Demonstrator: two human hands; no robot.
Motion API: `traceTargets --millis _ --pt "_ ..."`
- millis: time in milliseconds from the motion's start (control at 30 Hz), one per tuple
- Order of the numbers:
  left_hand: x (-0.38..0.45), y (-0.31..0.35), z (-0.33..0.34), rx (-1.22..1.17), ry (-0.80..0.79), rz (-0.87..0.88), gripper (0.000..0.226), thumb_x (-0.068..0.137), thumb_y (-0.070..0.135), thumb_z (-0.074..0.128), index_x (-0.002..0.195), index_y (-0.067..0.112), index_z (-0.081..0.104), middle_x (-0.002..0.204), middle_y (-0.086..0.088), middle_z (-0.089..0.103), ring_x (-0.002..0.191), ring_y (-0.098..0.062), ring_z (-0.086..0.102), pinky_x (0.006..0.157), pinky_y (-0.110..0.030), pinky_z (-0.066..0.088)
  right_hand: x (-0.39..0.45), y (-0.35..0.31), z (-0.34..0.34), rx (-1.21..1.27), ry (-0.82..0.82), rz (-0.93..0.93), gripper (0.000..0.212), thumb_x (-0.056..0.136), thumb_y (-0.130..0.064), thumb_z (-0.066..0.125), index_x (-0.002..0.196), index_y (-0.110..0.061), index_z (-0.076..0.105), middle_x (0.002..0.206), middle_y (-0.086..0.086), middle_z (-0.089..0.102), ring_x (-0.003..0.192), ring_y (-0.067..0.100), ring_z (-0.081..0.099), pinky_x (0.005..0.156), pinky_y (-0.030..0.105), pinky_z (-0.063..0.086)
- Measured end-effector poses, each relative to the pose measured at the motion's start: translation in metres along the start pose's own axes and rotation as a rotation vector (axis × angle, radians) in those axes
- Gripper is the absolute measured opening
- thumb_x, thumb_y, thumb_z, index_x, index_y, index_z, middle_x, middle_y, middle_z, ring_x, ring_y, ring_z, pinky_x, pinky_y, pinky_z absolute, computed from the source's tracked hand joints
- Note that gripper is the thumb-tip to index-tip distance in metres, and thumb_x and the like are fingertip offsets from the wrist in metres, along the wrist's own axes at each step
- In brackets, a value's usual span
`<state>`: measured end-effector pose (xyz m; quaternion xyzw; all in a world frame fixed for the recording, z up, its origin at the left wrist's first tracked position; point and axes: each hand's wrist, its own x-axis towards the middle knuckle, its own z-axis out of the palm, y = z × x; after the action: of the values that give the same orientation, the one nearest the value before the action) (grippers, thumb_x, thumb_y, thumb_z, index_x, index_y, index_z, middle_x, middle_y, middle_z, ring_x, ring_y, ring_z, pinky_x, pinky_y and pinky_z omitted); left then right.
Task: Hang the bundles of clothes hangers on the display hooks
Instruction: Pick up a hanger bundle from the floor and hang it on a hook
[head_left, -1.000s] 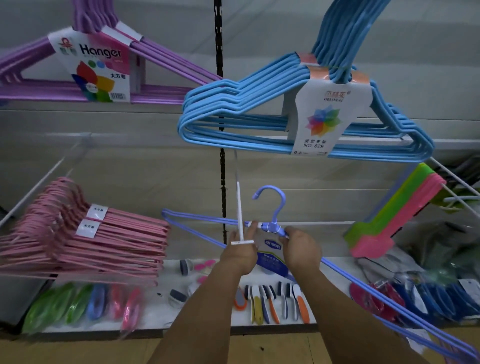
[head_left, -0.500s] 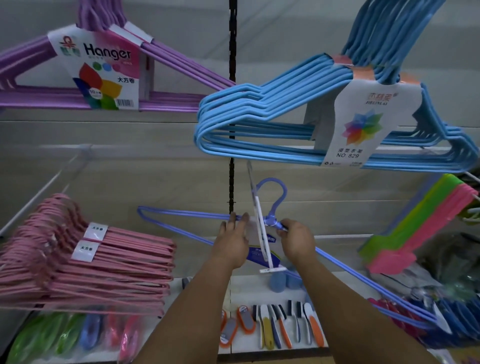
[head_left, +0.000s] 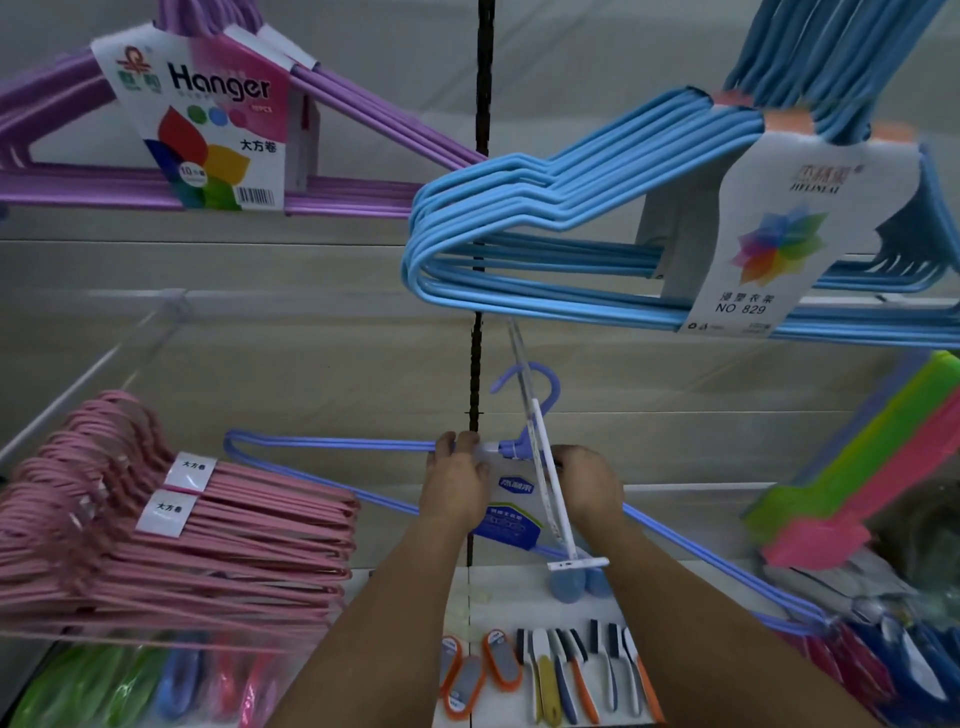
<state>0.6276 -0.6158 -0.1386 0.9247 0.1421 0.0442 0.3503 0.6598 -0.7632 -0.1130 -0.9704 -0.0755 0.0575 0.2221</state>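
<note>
Head view. Left hand (head_left: 454, 486) grips the periwinkle-blue bundle of wire clothes hangers (head_left: 332, 445) at the left shoulder, fingers curled over the top bar, just left of the neck. The bundle's long axis runs left-far to right-near, its left tip near the pink hangers, its right end low by the shelf goods. Its curved hook (head_left: 530, 387) stands up between both hands. Crossing in front of that curve is the white display hook rod (head_left: 543, 467), slanting from far-high to a near T-shaped end. Right hand (head_left: 589, 483) is clamped on the bundle just right of the rod. Judgement: whether the curve already rides the rod is unclear. Both hands are equally close.
</note>
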Motion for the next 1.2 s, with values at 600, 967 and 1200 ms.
traceTargets --millis 600,967,1200 --pt "0.041 -0.020 0.012 0.110 -0.074 -0.018 0.052 0.102 0.032 0.033 0.151 0.023 0.018 0.156 -0.008 0.008 0.137 -0.028 0.029 0.111 -0.034 0.030 0.062 -0.013 0.011 -0.231 -0.079 0.034 0.027 0.102 -0.026 0.037 0.113 -0.016 0.060 0.114 0.007 0.063 0.103 0.025 0.061 0.075 0.031 0.041" --pt "0.053 -0.013 0.008 0.405 -0.114 -0.034 0.053 0.103 0.041 0.022 0.152 0.033 0.004 0.160 0.000 0.006 0.144 -0.030 0.012 0.113 -0.039 0.021 0.078 -0.006 0.021 -0.433 0.090 -0.077 0.026 0.100 -0.016 0.038 0.120 -0.016 0.055 0.117 0.005 0.061 0.109 0.026 0.058 0.081 0.034 0.044" --pt "0.056 -0.011 0.023 0.539 -0.094 -0.009 0.055 0.102 0.045 0.017 0.151 0.033 -0.003 0.161 0.005 0.003 0.147 -0.026 -0.005 0.117 -0.046 -0.001 0.092 0.010 0.024 -0.438 0.180 -0.145 0.028 0.100 -0.016 0.035 0.121 -0.012 0.053 0.118 0.009 0.057 0.110 0.029 0.054 0.079 0.035 0.043"
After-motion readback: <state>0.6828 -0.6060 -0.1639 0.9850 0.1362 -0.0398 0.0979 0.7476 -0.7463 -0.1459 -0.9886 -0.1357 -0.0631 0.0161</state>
